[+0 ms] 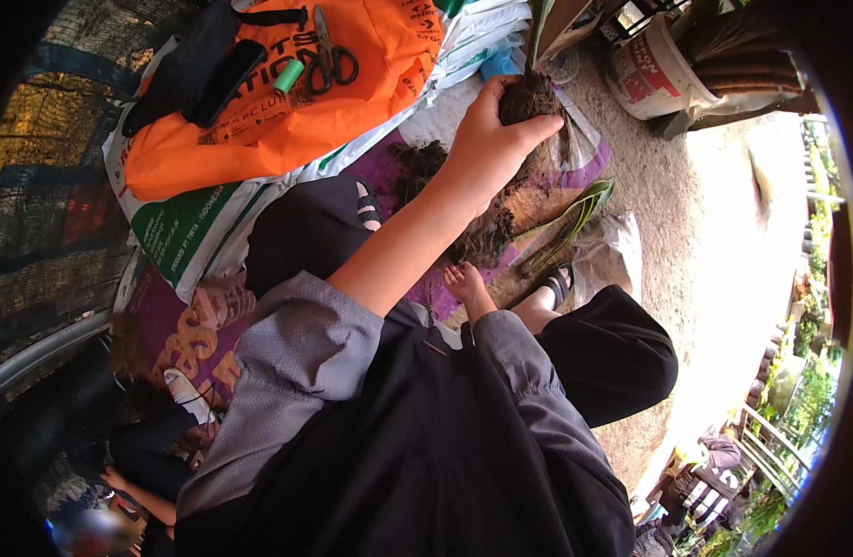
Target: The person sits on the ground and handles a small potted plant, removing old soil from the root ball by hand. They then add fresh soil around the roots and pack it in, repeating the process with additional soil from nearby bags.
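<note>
My left hand (499,136) reaches far forward and grips the root ball (534,101) of a plant, whose leaf stands up past the top edge. Below that arm, my right hand (463,282) is turned palm up with loosely curled fingers and nothing in it. It is beside a heap of dark, fibrous roots and soil (485,237) on a purple printed sheet (433,292). A plant with yellow-edged leaves (579,219) lies right of the heap, near a clear plastic bag (611,250).
At upper left, an orange bag (356,125) on white-and-green sacks (182,237) holds scissors (327,59), green thread (288,76) and a black pouch (224,83). A white paint bucket (652,69) stands upper right. A clear plastic cup (224,303) lies left. Other people (148,498) are at both lower corners.
</note>
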Demonstrator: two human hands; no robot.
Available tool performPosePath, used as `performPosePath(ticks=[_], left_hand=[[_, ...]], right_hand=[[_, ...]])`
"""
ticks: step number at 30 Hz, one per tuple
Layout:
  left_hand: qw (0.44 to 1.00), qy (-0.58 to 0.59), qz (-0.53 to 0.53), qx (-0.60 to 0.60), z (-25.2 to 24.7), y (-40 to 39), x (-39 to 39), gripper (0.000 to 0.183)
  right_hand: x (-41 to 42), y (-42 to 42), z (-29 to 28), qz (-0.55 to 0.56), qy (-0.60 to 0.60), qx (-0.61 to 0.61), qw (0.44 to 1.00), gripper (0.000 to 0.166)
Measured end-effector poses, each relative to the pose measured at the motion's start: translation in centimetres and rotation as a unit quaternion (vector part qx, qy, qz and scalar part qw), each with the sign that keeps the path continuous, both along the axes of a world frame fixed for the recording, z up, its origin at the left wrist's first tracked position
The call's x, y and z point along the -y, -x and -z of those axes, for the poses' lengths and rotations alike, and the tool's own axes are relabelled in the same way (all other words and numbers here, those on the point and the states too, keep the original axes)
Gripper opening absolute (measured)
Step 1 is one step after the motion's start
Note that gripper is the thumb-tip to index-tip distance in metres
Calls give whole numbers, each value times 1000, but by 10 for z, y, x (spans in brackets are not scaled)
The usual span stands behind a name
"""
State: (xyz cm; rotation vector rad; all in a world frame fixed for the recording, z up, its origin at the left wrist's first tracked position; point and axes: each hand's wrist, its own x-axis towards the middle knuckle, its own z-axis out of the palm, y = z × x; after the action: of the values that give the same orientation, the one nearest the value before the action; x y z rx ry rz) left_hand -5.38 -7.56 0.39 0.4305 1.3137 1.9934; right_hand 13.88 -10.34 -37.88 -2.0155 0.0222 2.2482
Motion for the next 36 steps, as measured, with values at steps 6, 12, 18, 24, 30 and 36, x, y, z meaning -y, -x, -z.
performPosePath(ticks=[6, 12, 18, 24, 30, 36], left_hand=[[1000, -1, -5, -3, 2, 2, 0, 42], [1000, -12, -3, 4, 3, -1, -2, 41], [1000, -7, -14, 6, 3, 0, -3, 40], [1000, 20, 4, 1, 3, 1, -1, 45], [1000, 24, 2, 4, 1, 2, 0, 46], [1000, 9, -17, -17, 6, 1, -5, 45]], right_hand=[[-14, 9, -21, -82, 28, -28, 996, 24], [-17, 17, -29, -130, -42, -6, 991, 22], [-25, 12, -3, -58, -40, -30, 997, 21], [-27, 7, 1, -106, -41, -6, 994, 23], [-29, 9, -7, -102, -55, -11, 993, 23], [-39, 8, 12, -146, -89, 15, 985, 26]])
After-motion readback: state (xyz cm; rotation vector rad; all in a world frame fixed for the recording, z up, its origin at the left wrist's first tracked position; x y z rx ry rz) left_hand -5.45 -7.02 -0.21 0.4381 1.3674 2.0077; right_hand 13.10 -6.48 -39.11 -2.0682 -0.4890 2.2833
